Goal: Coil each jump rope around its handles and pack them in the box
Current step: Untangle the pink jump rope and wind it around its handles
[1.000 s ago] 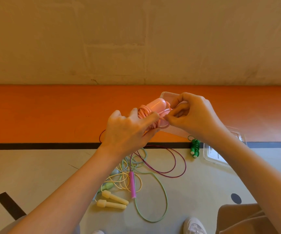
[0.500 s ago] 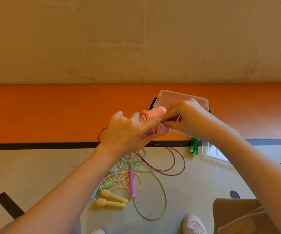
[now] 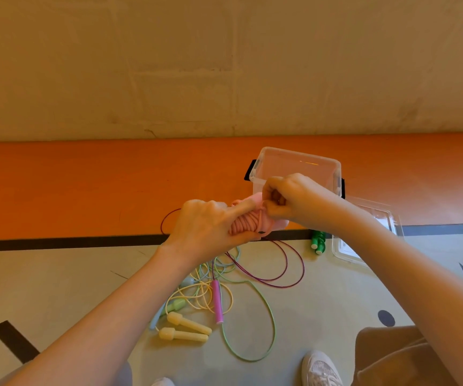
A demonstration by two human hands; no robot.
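My left hand [image 3: 208, 229] grips a pink jump rope [image 3: 248, 222], its cord coiled around its two handles. My right hand [image 3: 288, 200] pinches the end of the pink cord at the top of the coil. Just beyond my hands stands a clear plastic box [image 3: 297, 162] with black latches, open. On the floor below lie loose ropes in a tangle: a yellow one with two cream handles [image 3: 185, 328], a light green cord [image 3: 263, 310], a purple cord [image 3: 286, 263] with a magenta handle [image 3: 217, 302]. A coiled green rope [image 3: 318, 242] lies next to the box.
The clear lid [image 3: 375, 218] lies right of the box on the floor. An orange band [image 3: 85, 185] runs along the wall, edged by a black line. My white shoe [image 3: 320, 367] and a knee in brown trousers [image 3: 397, 358] are at the bottom right.
The view has tilted so the box shows fully. My right hand has drawn the pink cord's end tighter against the coil; the left keeps its grip.
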